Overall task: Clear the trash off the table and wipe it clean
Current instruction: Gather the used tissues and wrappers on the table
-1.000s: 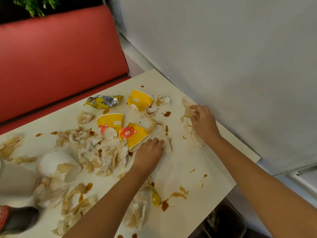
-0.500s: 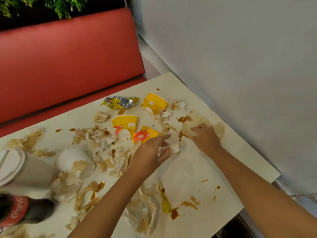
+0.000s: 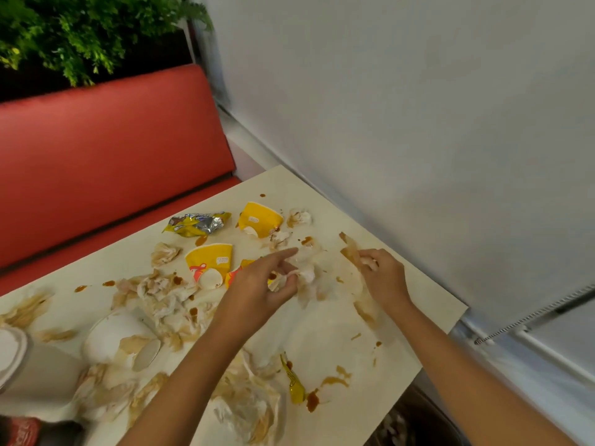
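The cream table (image 3: 328,336) is littered with stained napkins and brown sauce spots. My left hand (image 3: 264,284) pinches a crumpled white napkin (image 3: 304,275) near the table's middle, with its index finger stretched out. My right hand (image 3: 383,278) grips a large stained sheet of paper (image 3: 351,252) near the wall edge. Torn yellow cup pieces (image 3: 211,259) lie just left of my left hand. Another yellow cup piece (image 3: 260,218) and a foil wrapper (image 3: 196,223) lie farther back.
A white paper cup (image 3: 119,336) lies on its side at the left. A cola bottle (image 3: 29,429) and a lidded cup (image 3: 19,358) sit at the lower left. A yellow sauce packet (image 3: 294,381) lies near the front. A red bench (image 3: 112,156) is behind, a bin (image 3: 409,423) below the table's edge.
My right hand has drawn the stained sheet from the wall edge toward the middle. My left hand has lifted off the table, gathering a napkin. The view has tilted upward.
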